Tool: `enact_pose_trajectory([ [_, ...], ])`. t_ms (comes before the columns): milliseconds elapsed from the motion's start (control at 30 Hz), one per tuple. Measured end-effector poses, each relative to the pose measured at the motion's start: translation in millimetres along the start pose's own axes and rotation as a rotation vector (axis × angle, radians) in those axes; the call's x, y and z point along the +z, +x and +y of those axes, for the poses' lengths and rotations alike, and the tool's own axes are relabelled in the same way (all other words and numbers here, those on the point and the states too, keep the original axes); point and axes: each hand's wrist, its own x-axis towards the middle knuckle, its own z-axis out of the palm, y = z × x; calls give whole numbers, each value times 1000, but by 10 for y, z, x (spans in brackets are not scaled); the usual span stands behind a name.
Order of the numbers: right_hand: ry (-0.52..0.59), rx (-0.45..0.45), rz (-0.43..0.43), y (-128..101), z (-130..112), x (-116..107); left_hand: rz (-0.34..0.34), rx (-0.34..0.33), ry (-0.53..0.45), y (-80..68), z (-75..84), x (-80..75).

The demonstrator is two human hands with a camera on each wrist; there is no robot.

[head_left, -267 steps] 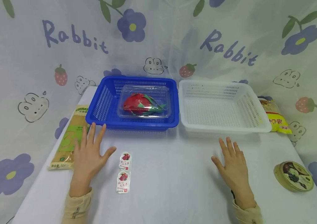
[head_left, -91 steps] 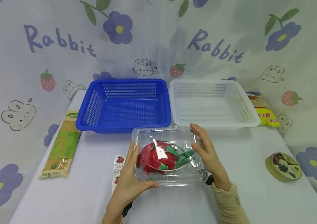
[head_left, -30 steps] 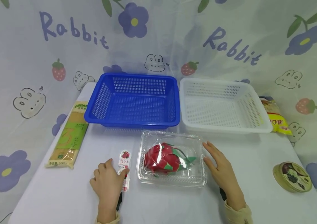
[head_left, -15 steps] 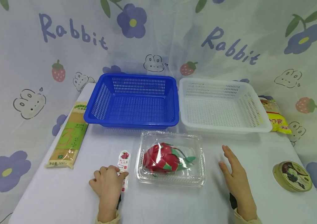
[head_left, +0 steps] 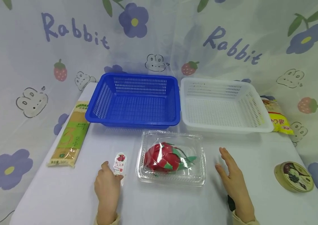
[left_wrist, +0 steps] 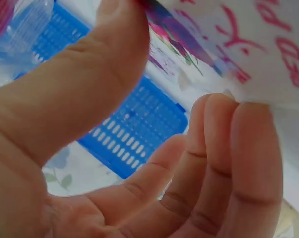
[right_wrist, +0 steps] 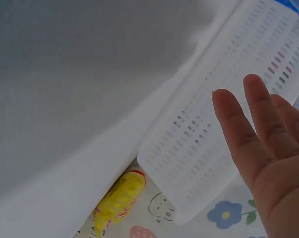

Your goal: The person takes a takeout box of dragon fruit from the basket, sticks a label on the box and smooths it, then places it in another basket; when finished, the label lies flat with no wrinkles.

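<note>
Head view. I locate the label strip (head_left: 120, 162) on the bench (head_left: 173, 203), to the left of the clear container (head_left: 173, 181) and apart from it. Its upper part lies in plain sight; the lower part is largely hidden by the left hand (head_left: 107, 184). The container is upright and encloses the dragon fruit (head_left: 163, 156). It sits between the left hand and the right hand (head_left: 234, 184), in front of the blue basket (head_left: 133, 124) and the white basket (head_left: 226, 128). I judge the step in hand to be lifting a label with the left hand. To do this well, I would start at one edge and draw slowly at a shallow angle, so that the label neither tears nor creases.

Left wrist view. The thumb and the curled fingers are clamped on the label strip near its edge. The thumb tip leaves the frame, so I cannot tell how much of the print it covers. I recommend gripping by the margin only; any adhesive would probably cling to the skin.

Right wrist view. The fingers are straight and apart, touching nothing, with the white basket behind them. I would bring this hand across to steady the free end of the strip, passing clear of the container, before pulling harder.
</note>
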Motion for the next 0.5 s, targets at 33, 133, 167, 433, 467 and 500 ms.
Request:
enact_pose_trajectory([
  [33,8,-3,-4,-3,-9,4,-23,-6,-14,9,-22,-12],
  [133,26,-3,-10,-10,-33,13,-100,-32,-60,53,-98,-44],
  [167,32,-3,-11,-14,-43,15,-124,-41,-75,72,-126,-53],
  [433,34,-60,44,-23,-111,7,-255,-64,-233,144,-214,-159],
  [467,40,-86,67,-18,-127,6,-257,-79,-260,134,-196,-183],
  [500,55,-111,91,-13,-149,5,-256,-91,-286,125,-169,-211],
])
